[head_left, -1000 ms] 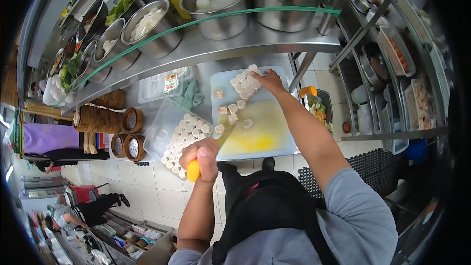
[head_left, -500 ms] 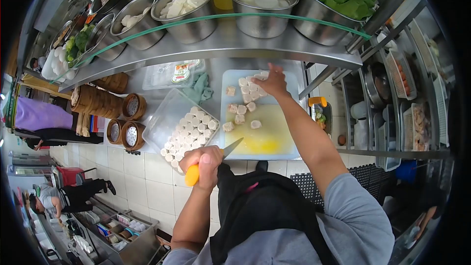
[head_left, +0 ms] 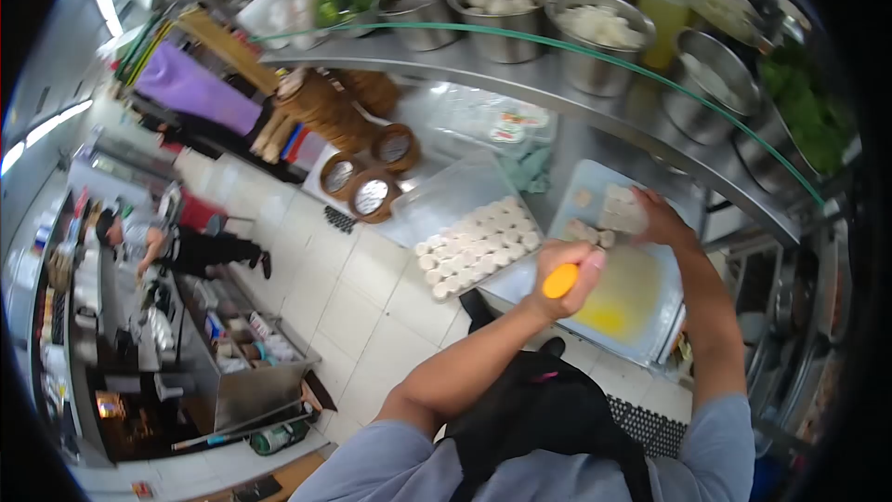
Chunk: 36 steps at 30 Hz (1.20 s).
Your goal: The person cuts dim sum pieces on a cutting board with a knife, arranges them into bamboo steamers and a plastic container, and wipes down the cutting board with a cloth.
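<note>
Left grip point(head_left: 583, 288) closed round orange handle point(head_left: 560, 281); right grip point(head_left: 662, 219) against pale block cluster point(head_left: 621, 209) on pale plastic board point(head_left: 643, 284), finger spread unclear. Left of left grip, clear plastic tray point(head_left: 444, 200) partly filled; cluster outside it.

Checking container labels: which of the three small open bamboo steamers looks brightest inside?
The bamboo steamer nearest the clear tub; the other two look darker.
</note>
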Each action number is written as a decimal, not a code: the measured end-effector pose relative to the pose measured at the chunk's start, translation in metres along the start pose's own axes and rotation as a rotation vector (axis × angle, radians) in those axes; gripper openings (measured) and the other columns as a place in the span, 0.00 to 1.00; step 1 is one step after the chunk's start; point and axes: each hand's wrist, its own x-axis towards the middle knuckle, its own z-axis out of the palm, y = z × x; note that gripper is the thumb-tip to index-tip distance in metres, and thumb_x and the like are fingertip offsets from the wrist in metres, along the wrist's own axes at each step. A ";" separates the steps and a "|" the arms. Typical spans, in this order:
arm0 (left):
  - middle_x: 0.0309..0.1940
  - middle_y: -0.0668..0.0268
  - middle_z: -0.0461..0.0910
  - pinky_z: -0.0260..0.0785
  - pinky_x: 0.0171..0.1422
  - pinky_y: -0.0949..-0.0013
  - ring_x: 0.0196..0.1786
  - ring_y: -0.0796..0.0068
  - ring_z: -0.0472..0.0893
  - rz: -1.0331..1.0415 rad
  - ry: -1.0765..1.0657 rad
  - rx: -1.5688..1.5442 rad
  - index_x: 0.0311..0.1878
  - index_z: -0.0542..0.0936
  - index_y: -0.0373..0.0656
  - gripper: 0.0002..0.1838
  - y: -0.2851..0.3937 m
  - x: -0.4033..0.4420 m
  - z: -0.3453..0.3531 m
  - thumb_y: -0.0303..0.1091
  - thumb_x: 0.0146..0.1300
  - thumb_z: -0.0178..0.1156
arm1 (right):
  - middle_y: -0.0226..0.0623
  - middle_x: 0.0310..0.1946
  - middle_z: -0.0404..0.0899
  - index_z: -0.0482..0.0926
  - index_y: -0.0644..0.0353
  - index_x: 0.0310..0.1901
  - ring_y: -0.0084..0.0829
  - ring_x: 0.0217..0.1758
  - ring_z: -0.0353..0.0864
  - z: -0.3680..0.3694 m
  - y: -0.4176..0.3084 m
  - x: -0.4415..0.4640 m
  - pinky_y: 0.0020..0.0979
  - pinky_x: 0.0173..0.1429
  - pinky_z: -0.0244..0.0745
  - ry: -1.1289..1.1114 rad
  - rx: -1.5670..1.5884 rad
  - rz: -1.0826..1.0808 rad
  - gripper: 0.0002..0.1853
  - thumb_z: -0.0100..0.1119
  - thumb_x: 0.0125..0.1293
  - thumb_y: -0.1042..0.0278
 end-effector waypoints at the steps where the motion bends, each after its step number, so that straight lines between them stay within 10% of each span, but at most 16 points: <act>1: 0.16 0.64 0.69 0.61 0.26 0.64 0.18 0.67 0.70 0.071 0.054 0.024 0.23 0.71 0.40 0.17 -0.002 0.001 0.002 0.30 0.71 0.58 | 0.51 0.72 0.69 0.62 0.58 0.79 0.52 0.76 0.68 0.011 0.008 0.003 0.44 0.79 0.66 0.064 -0.003 -0.034 0.65 0.88 0.36 0.54; 8: 0.15 0.65 0.68 0.60 0.24 0.67 0.17 0.73 0.67 -0.008 -0.073 -0.356 0.21 0.64 0.38 0.21 0.007 -0.011 0.017 0.27 0.72 0.56 | 0.52 0.69 0.74 0.69 0.64 0.73 0.48 0.73 0.73 -0.004 0.006 -0.029 0.39 0.77 0.68 0.158 0.096 0.354 0.56 0.82 0.45 0.42; 13: 0.16 0.65 0.67 0.59 0.25 0.68 0.19 0.75 0.66 0.015 -0.047 -0.385 0.22 0.61 0.39 0.22 -0.014 0.011 0.018 0.27 0.76 0.53 | 0.55 0.67 0.77 0.68 0.73 0.72 0.46 0.69 0.78 0.003 -0.010 -0.075 0.37 0.74 0.69 0.197 0.902 0.447 0.58 0.81 0.47 0.40; 17: 0.16 0.67 0.65 0.58 0.25 0.67 0.17 0.76 0.62 0.003 -0.013 -0.516 0.25 0.61 0.42 0.21 -0.025 0.036 0.018 0.30 0.78 0.53 | 0.56 0.64 0.75 0.71 0.66 0.71 0.52 0.70 0.74 0.031 -0.075 -0.150 0.42 0.75 0.70 0.367 0.248 0.452 0.55 0.81 0.43 0.41; 36: 0.14 0.69 0.64 0.57 0.23 0.71 0.17 0.80 0.61 -0.130 -0.172 -0.425 0.25 0.61 0.43 0.21 0.046 0.008 0.069 0.29 0.79 0.52 | 0.50 0.60 0.70 0.65 0.60 0.74 0.53 0.66 0.68 0.115 -0.103 -0.191 0.49 0.70 0.63 0.509 0.181 0.371 0.55 0.80 0.44 0.49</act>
